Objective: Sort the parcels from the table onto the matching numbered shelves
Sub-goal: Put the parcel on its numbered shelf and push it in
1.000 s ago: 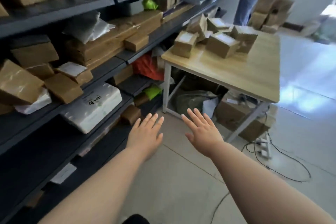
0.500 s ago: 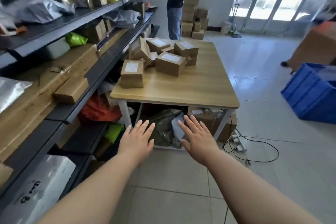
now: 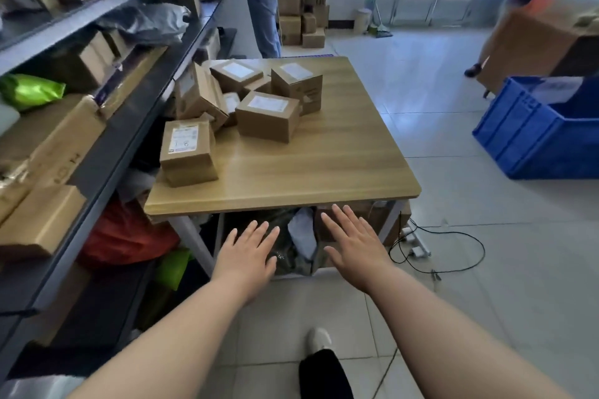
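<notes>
Running the length of the left side, the dark metal shelves [image 3: 107, 126] are the biggest thing in the room, their tiers loaded with brown cartons, grey mailer bags and a bright green pouch [image 3: 29, 91]. Next in bulk is the wooden-topped bench [image 3: 324, 165], set just beside the shelves, with bags and boxes stuffed underneath it. Off to the right on the tiled floor sits a blue plastic crate [image 3: 531, 136], well apart from the bench. At the far end another person [image 3: 262, 0] stands by a stack of cartons [image 3: 298, 10] against the wall.

The parcels [image 3: 267, 115], small brown boxes with white labels, lie bunched on the far left part of the bench top, some tilted against each other. One labelled parcel [image 3: 188, 152] sits just in front of the heap, close to the bench's left edge.

The person's two bare arms reach forward, below the bench's near edge. The left grip [image 3: 248, 256] is spread flat with straight fingers and holds nothing; the right grip [image 3: 353, 249] is likewise flat, palm down. Neither touches a parcel.

A white power strip [image 3: 418, 243] with a black cable lies on the floor by the bench's right leg, and a white shoe [image 3: 319, 340] shows between the arms
</notes>
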Demonstrator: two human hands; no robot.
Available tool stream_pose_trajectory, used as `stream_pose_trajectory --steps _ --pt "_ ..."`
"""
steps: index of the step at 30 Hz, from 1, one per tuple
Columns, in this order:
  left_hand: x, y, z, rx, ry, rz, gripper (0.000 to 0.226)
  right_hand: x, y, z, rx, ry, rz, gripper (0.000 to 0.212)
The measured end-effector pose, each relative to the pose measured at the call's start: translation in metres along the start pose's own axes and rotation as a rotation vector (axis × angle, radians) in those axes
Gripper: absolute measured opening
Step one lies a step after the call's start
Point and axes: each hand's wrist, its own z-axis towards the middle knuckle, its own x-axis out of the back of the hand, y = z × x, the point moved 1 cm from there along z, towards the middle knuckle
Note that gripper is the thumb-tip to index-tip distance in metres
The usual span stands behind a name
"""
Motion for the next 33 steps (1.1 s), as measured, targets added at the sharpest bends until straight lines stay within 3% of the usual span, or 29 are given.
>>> stream_pose_trajectory --steps 9,14,24,33 --pt "0.05 -0.009 0.12 0.116 0.055 -0.042 0.059 0.049 0.058 0.137 0.072 -0.041 0.013 0.063" --pt "0.033 0.0 0.14 0.157 -0.042 -0.077 0.059 0.033 0.069 0.175 0.137 -0.145 -0.012 0.063" --pt "0.038 -0.053 0.167 0.303 0.008 -0.104 0.06 0.018 0.022 0.236 0.325 -0.166 -0.029 0.062" --pt "0.041 -0.146 0.188 0.355 0.018 -0.131 0.059 0.016 -0.051 0.308 0.416 -0.156 -0.032 0.062"
